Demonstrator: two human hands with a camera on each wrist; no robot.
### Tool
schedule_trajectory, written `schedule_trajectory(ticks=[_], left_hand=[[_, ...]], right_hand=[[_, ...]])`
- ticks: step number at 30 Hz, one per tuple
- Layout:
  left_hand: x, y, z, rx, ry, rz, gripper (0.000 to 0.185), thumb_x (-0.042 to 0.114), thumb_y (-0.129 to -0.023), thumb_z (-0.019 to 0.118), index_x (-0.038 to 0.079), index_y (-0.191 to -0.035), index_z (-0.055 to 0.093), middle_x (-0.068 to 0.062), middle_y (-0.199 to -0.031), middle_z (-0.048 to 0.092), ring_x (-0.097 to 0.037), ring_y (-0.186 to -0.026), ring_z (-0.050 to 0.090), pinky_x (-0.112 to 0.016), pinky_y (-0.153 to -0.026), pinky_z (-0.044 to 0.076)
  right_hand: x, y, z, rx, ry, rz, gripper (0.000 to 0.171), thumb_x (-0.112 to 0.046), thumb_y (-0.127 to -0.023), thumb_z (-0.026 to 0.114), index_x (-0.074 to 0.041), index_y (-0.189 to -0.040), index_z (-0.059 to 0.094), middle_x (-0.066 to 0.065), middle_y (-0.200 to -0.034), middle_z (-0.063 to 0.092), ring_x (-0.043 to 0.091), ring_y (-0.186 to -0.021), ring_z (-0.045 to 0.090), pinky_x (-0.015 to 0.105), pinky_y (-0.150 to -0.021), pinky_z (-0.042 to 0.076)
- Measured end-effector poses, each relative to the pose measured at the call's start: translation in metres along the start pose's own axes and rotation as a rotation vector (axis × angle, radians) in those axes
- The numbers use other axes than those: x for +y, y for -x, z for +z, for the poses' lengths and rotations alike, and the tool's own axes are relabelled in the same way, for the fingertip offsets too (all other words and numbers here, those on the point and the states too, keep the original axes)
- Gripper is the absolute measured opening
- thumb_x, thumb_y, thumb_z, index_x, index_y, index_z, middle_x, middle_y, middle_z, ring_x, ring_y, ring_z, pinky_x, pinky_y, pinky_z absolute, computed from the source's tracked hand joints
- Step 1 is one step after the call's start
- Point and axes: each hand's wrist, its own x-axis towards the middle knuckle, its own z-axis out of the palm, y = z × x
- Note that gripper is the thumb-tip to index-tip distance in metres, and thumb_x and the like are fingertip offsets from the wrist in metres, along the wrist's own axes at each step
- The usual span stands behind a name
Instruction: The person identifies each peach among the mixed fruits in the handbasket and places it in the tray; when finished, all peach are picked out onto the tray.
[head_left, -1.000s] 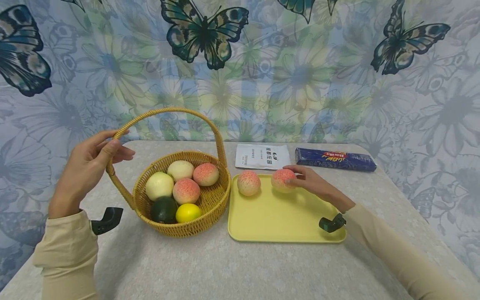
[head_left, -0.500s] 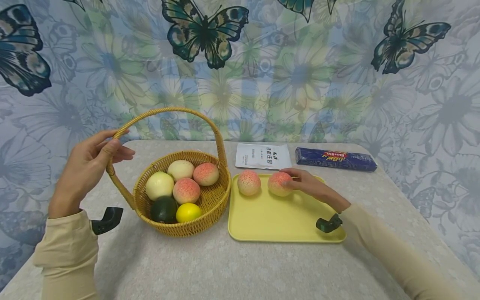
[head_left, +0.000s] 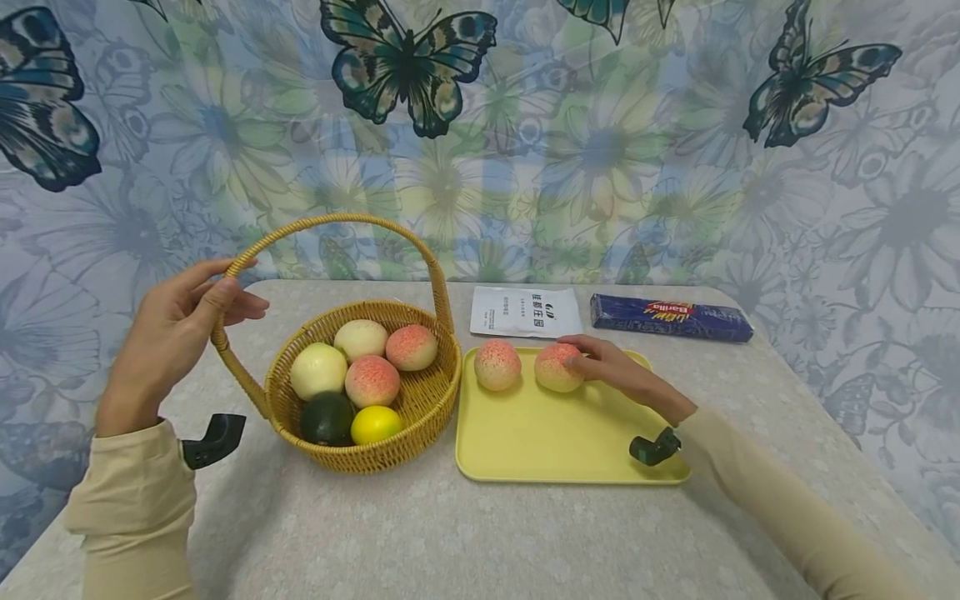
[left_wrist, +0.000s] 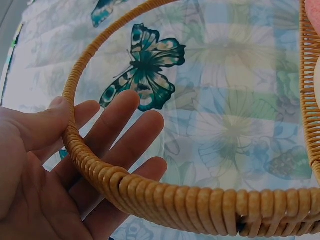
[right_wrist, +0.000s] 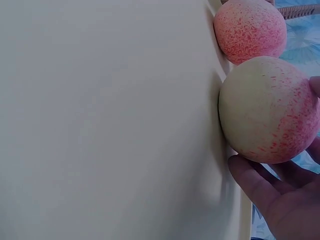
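A wicker basket (head_left: 442, 408) with a tall arched handle (head_left: 330, 220) stands left of centre. It holds two pink-speckled peaches, two pale round fruits, a dark green fruit (head_left: 327, 419) and a yellow lemon (head_left: 377, 426). My left hand (head_left: 167, 337) pinches the handle's left side between thumb and index finger; in the left wrist view the other fingers (left_wrist: 140, 140) extend behind it. On the yellow tray (head_left: 555, 450), my right hand (head_left: 618, 372) holds a peach (head_left: 557, 369) with thumb and fingers around its right side. Another peach (head_left: 497, 365) sits to its left, apart from it.
Behind the tray lie a white printed packet (head_left: 525, 312) and a blue Barilla box (head_left: 670, 318). A butterfly-patterned cloth (head_left: 600, 158) hangs behind the table. The basket's right rim stands close beside the tray's left edge.
My right hand has shifted slightly left with its peach, closer to the other peach on the tray. The left hand and basket stay where they were.
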Motion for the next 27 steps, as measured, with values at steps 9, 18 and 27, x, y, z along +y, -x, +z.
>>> schedule_trajectory(ticks=[9, 18, 27], left_hand=[[-0.003, 0.001, -0.002, -0.004, -0.011, -0.007, 0.036, 0.024, -0.102, 0.045, 0.014, -0.136, 0.053, 0.016, -0.088, 0.07, 0.004, -0.084, 0.065, -0.007, -0.074, 0.048], [-0.002, 0.001, -0.001, -0.006, -0.008, -0.009, 0.036, 0.024, -0.102, 0.045, 0.014, -0.136, 0.053, 0.016, -0.087, 0.07, 0.003, -0.084, 0.065, -0.007, -0.074, 0.048], [-0.003, 0.0, 0.0, -0.001, -0.017, -0.011, 0.036, 0.025, -0.102, 0.045, 0.015, -0.136, 0.053, 0.016, -0.087, 0.069, 0.003, -0.084, 0.065, -0.007, -0.074, 0.048]], right_hand=[[0.002, -0.004, 0.004, 0.013, -0.02, 0.022, 0.053, -0.03, -0.101, 0.048, -0.007, -0.147, 0.035, 0.019, -0.14, 0.044, 0.032, -0.12, 0.049, 0.045, -0.094, 0.047], [-0.001, -0.001, 0.0, 0.026, 0.034, 0.011, 0.055, -0.032, -0.1, 0.05, -0.009, -0.148, 0.034, 0.018, -0.145, 0.04, 0.036, -0.127, 0.045, 0.046, -0.098, 0.045], [-0.013, -0.005, -0.012, 0.106, 0.07, -0.073, 0.056, -0.026, -0.097, 0.059, -0.011, -0.146, 0.037, 0.02, -0.147, 0.039, 0.039, -0.131, 0.043, 0.053, -0.104, 0.039]])
